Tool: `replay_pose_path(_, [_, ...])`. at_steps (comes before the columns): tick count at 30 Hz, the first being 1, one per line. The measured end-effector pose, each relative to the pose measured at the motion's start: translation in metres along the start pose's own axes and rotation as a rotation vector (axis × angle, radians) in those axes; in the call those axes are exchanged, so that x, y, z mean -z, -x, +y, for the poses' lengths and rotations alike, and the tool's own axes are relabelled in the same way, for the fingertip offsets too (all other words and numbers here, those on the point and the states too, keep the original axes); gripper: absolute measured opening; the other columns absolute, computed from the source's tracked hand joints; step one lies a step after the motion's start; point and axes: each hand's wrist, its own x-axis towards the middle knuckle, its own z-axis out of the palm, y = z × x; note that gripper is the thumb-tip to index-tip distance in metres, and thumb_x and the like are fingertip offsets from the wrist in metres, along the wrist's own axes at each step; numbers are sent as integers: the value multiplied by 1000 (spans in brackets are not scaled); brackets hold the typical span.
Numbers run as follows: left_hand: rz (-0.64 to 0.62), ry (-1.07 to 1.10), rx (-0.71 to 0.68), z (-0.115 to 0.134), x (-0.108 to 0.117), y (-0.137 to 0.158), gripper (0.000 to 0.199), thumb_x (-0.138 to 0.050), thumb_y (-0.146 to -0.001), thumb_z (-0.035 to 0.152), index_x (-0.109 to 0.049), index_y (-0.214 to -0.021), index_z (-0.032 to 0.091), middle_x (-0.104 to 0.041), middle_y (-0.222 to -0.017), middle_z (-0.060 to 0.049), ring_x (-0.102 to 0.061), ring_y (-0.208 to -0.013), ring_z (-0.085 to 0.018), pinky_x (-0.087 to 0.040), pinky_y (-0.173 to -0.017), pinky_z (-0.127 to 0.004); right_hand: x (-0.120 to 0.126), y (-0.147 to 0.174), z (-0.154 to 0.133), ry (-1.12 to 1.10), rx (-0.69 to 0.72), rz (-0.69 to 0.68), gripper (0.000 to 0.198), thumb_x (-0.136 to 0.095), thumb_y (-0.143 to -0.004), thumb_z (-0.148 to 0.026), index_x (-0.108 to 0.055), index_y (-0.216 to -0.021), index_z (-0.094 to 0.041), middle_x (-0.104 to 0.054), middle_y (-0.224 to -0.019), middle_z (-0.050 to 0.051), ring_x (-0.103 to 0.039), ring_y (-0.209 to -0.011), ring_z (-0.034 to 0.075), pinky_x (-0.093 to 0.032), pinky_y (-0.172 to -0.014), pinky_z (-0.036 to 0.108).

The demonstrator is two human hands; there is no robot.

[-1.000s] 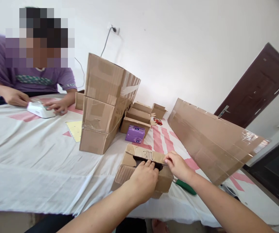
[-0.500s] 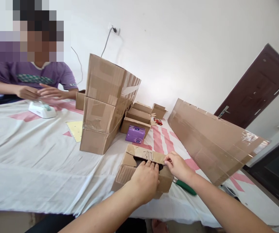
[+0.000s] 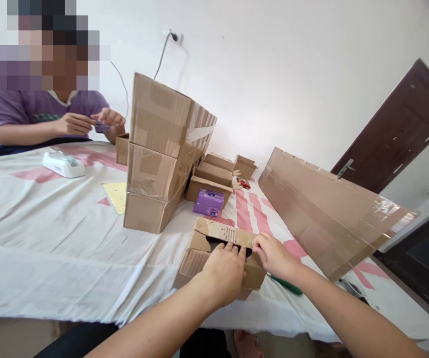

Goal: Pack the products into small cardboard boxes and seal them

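Observation:
A small cardboard box (image 3: pixel 188 263) stands near the table's front edge, with a cut-out dark opening in its top. My left hand (image 3: pixel 225 272) lies over the near side of the box, its fingers bent into the opening and gripping the cardboard; the thumb is mostly hidden. At the right end of the top, my right hand (image 3: pixel 274 252) pinches the cardboard edge between thumb and fingers. Partly behind the right forearm is a green-handled tool (image 3: pixel 286 284), its kind unclear. Just beyond the box, a purple pack (image 3: pixel 209 203) leans against other open cartons.
Stacked brown cartons (image 3: pixel 155 174) rise left of centre. A large cardboard panel (image 3: pixel 326 214) stands along the right side. Across the table sits a person in a purple shirt (image 3: pixel 16 112), fingers around a small item, behind a white device (image 3: pixel 63 164). Open cartons (image 3: pixel 214 171) stand farther back.
The other person's hands have risen off the table area, now with a small dark item between them. My hands stay on the box, the right fingers slightly shifted. The view has moved slightly.

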Motion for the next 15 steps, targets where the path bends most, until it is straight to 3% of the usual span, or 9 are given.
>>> replay_pose_path(5, [-1,0,-3,0,0,-1,51,-46,-91,29,-47,-136,6,-62,-127,-21,-56,-120,-33,-41,-100,-45,6,2,-1,-134,-46,140,17,-52,-83,-8,-52,-92,-22,-64,-90,1,-60,-81,16,-45,-74,29])
replay_pose_path(8, [12,11,1,0,-2,-1,51,-47,-90,29,-47,-136,5,-60,-129,-22,-54,-122,-33,-41,-101,-46,3,-1,-2,-93,-63,114,29,-57,-79,-5,-52,-101,-23,-67,-92,1,-62,-84,17,-45,-77,29])
replay_pose_path(15, [19,20,1,-1,-4,-2,51,-47,-90,28,-48,-135,5,-59,-131,-22,-54,-123,-33,-41,-100,-46,-3,-6,-7,39,-129,82,21,-52,-82,-5,-51,-95,-22,-68,-83,3,-64,-78,18,-41,-68,26])
